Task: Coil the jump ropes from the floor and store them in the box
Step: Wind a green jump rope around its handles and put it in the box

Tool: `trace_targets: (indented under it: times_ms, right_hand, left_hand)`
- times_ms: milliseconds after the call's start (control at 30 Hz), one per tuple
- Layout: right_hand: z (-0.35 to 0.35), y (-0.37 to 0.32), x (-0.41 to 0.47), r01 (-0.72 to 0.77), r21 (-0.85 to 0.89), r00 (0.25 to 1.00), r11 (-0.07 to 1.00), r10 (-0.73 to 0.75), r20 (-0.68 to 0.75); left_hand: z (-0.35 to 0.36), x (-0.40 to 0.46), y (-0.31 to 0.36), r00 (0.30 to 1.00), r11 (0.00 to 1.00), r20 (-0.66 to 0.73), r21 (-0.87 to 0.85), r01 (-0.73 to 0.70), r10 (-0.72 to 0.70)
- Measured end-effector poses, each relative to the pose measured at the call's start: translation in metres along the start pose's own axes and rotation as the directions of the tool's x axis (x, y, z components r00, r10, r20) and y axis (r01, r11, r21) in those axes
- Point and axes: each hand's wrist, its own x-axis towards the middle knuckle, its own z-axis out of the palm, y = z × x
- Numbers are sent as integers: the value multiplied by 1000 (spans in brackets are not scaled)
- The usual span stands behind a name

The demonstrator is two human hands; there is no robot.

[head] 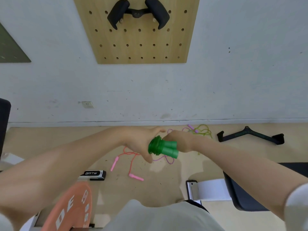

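Observation:
Both hands meet above the floor around a green jump rope point(162, 147), its cord wound tight around its two green handles. My left hand point(141, 144) holds the wound end; my right hand point(181, 141) grips the handles from behind. On the floor below lie a pink jump rope point(131, 164), a purple jump rope point(166, 160) partly hidden by my hands, and a yellow-green rope point(204, 130) in a loose heap near the wall. No box can be made out with certainty.
An orange weight plate point(71, 207) stands at the lower left beside a black-and-white BRTW bar point(92, 174). A black cable-machine handle point(251, 135) lies at the right. A dark bench edge point(241, 194) and a white panel point(210, 189) sit at the lower right. A wooden pegboard point(136, 40) hangs on the wall.

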Motion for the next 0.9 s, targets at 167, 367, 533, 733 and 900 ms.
trace_targets:
  times_ms: [167, 367, 533, 733, 900]
  right_hand:
    - [-28, -2, 15, -96, -221, 995, 971, 93, -23]
    - [-41, -27, 28, -142, -476, 989, 868, 144, -32]
    - [-19, -39, 21, -105, -437, 990, 893, 53, -130]
    - [7, -33, 7, -46, -398, 997, 916, 18, -72]
    - [12, -25, 6, -47, -408, 983, 912, -29, -179]
  left_hand:
    - [18, 15, -4, 994, 970, -106, 238, 45, -21]
    - [56, 45, 2, 969, 949, -194, 245, 198, -153]
    - [50, 67, -23, 937, 930, -237, 205, 305, -256]
    - [37, 67, -24, 931, 891, 187, -279, 358, -315]
    - [25, 62, -26, 919, 828, 351, -452, 332, -177]
